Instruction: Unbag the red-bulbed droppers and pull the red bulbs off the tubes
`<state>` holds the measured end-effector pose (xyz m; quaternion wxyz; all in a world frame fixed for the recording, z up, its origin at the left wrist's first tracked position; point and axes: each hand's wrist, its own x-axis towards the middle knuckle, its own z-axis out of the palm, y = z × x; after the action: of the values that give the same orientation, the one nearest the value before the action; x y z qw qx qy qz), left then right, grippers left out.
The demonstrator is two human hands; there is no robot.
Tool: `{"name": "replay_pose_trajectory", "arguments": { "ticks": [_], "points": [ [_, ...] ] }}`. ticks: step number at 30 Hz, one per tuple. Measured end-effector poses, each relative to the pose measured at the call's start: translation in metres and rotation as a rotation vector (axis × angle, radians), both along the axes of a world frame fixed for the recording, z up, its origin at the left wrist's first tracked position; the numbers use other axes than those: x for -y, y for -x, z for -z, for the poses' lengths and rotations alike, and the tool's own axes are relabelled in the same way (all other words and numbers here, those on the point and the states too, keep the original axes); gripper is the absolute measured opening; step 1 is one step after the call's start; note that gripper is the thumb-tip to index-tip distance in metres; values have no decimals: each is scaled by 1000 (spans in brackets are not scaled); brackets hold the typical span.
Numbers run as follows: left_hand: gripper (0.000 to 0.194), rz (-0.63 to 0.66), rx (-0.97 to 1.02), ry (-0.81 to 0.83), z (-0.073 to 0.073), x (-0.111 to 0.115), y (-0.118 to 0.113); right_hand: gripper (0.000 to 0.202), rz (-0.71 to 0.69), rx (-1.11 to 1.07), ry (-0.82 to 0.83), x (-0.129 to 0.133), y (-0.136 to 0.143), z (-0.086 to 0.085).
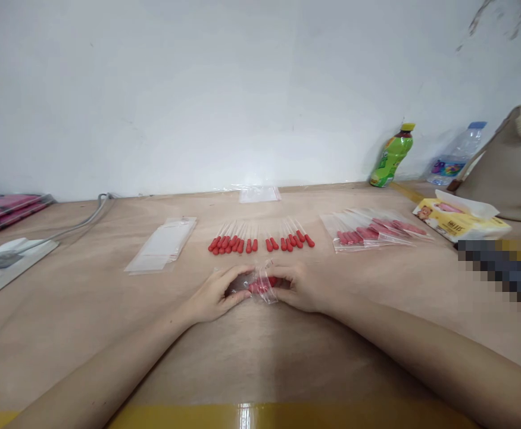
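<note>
Between my hands is a clear plastic zip bag [268, 294] with red-bulbed droppers inside, lying sideways just above the tabletop or on it. My left hand [218, 295] pinches the bag's left end between thumb and fingers. My right hand [302, 289] grips its right side near the zip edge. Behind them, two groups of loose droppers lie on the table, the left group [228, 245] and the right group [290, 241], red bulbs toward me and thin clear stems pointing away. Filled bags of droppers [367, 231] overlap at the right. Flat bags [162, 244] are stacked at the left.
A yellow tissue pack [459, 221], a green bottle [393, 156], a clear bottle [456, 156] and a grey-beige bag [505, 173] stand at the right. Cables cross a white board [32, 253] at the left. A clear packet [260, 194] lies by the wall.
</note>
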<state>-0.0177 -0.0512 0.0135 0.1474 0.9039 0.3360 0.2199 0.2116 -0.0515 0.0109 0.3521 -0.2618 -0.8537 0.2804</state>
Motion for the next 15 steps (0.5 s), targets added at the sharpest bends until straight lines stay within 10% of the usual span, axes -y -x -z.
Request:
{"name": "replay_pose_trajectory", "arguments": {
  "ticks": [8, 15],
  "points": [
    [37, -11, -6, -28, -1, 1, 0, 16, 113, 79, -37, -1, -9, 1],
    [36, -37, -18, -10, 0, 2, 0, 29, 140, -168, 775, -13, -16, 0]
  ]
}}
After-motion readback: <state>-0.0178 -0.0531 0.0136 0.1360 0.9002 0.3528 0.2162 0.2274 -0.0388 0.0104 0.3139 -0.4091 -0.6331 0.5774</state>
